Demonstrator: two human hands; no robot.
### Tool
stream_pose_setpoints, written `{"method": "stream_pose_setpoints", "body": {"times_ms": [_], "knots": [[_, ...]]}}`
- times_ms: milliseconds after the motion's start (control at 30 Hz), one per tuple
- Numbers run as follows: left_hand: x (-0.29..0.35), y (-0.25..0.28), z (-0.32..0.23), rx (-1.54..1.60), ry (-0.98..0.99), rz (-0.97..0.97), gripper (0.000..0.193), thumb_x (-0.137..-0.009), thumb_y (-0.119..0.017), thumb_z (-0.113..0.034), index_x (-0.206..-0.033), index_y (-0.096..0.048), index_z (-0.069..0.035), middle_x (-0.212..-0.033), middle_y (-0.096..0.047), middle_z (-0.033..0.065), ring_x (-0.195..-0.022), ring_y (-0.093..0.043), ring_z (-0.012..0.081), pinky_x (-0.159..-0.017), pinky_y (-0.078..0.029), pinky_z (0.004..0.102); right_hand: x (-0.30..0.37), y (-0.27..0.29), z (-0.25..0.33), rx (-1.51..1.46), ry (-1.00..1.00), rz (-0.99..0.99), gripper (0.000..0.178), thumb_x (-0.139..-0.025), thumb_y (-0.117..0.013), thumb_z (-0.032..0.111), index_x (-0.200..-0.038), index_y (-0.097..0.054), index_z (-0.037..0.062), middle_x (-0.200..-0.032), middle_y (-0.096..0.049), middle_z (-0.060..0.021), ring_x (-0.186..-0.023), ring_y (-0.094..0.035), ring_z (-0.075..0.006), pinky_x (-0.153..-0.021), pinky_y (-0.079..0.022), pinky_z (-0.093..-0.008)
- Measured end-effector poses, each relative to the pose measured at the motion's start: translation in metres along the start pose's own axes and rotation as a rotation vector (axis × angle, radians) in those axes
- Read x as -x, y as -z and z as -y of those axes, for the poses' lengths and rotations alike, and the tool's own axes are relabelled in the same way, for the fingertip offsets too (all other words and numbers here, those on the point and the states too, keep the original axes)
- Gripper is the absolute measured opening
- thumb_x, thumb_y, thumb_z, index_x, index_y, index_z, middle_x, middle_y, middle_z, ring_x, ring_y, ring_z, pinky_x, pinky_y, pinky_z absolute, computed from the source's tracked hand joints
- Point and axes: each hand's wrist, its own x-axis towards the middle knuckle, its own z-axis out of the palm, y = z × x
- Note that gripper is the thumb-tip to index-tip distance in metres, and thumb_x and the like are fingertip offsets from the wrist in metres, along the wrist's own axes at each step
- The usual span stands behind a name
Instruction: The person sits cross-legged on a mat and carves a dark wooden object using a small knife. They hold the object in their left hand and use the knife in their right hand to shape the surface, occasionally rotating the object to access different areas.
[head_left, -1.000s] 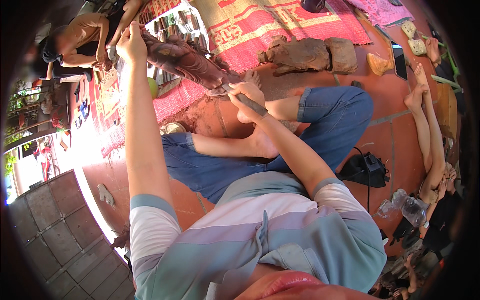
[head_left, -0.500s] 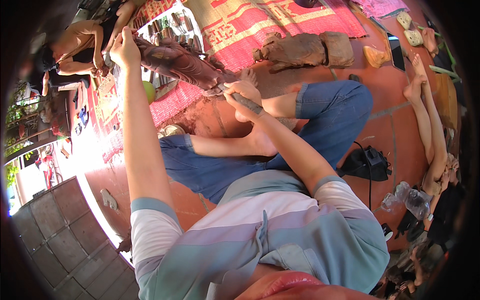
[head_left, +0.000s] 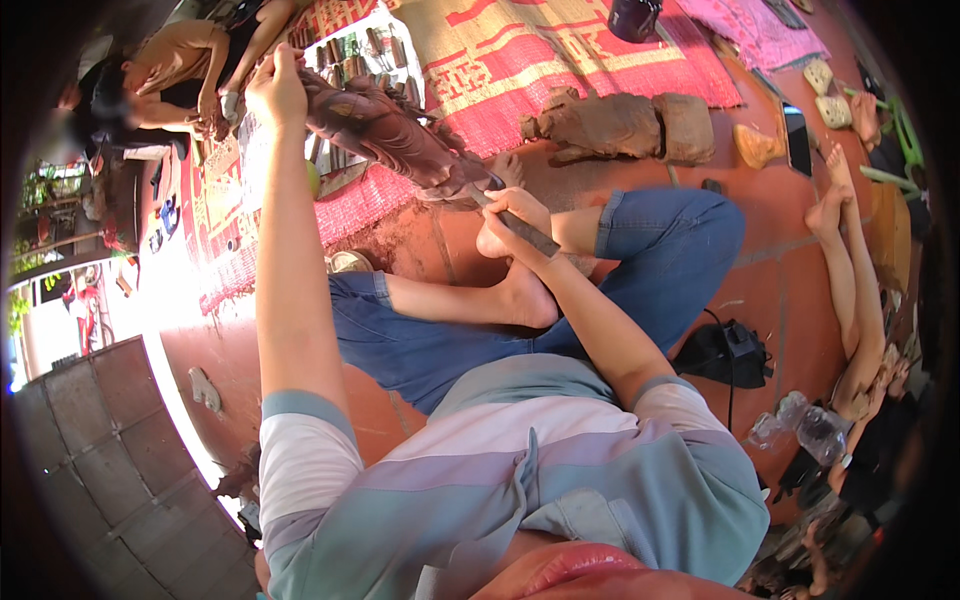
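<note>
A reddish-brown carved wooden statue (head_left: 395,150) lies slanted in front of me, its far end up and to the left. Round that far end my left hand (head_left: 277,92) is closed. My right hand (head_left: 518,215) is wrapped round a carving chisel (head_left: 534,238), whose handle sticks out past the hand toward my wrist. The chisel's tip meets the near end of the statue, though the exact contact is partly hidden by my fingers. My crossed legs and bare feet lie just below the statue.
A rough brown carved wood block (head_left: 610,128) rests beyond my right hand. Rows of chisels (head_left: 375,45) lie on a white cloth atop the red-and-yellow mat (head_left: 480,80). A phone (head_left: 797,140), plastic bottle (head_left: 820,435) and black bag (head_left: 725,355) are rightward. Another person (head_left: 180,60) sits far left.
The view has shifted slightly, so the statue and both hands appear a little farther right. Both grips stay the same, with the chisel still at the statue's near end.
</note>
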Motion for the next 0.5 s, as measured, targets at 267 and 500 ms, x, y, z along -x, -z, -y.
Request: {"method": "stream_pose_setpoints", "body": {"times_ms": [267, 500], "knots": [[-0.003, 0.000, 0.016, 0.001, 0.038, -0.013, 0.030, -0.084, -0.059, -0.029, -0.074, -0.070, -0.003, -0.069, -0.066, 0.0017, -0.066, -0.058, 0.0059, -0.065, -0.045, 0.0203, -0.034, -0.019, 0.038, 0.137, 0.130, -0.029, 0.012, -0.073, -0.068, 0.003, -0.080, -0.059, 0.0079, -0.093, -0.064, -0.0103, -0.086, -0.062, -0.0224, -0.078, -0.049, -0.0307], [0.001, 0.000, 0.008, 0.036, 0.020, -0.023, 0.026, -0.084, -0.060, -0.026, -0.074, -0.071, -0.003, -0.069, -0.066, 0.0015, -0.067, -0.058, 0.0060, -0.067, -0.044, 0.0197, -0.001, -0.007, 0.013, 0.203, 0.106, -0.015, 0.012, -0.071, -0.068, 0.003, -0.077, -0.059, 0.0083, -0.092, -0.065, -0.0111, -0.085, -0.063, -0.0238, -0.076, -0.049, -0.0326]]}}
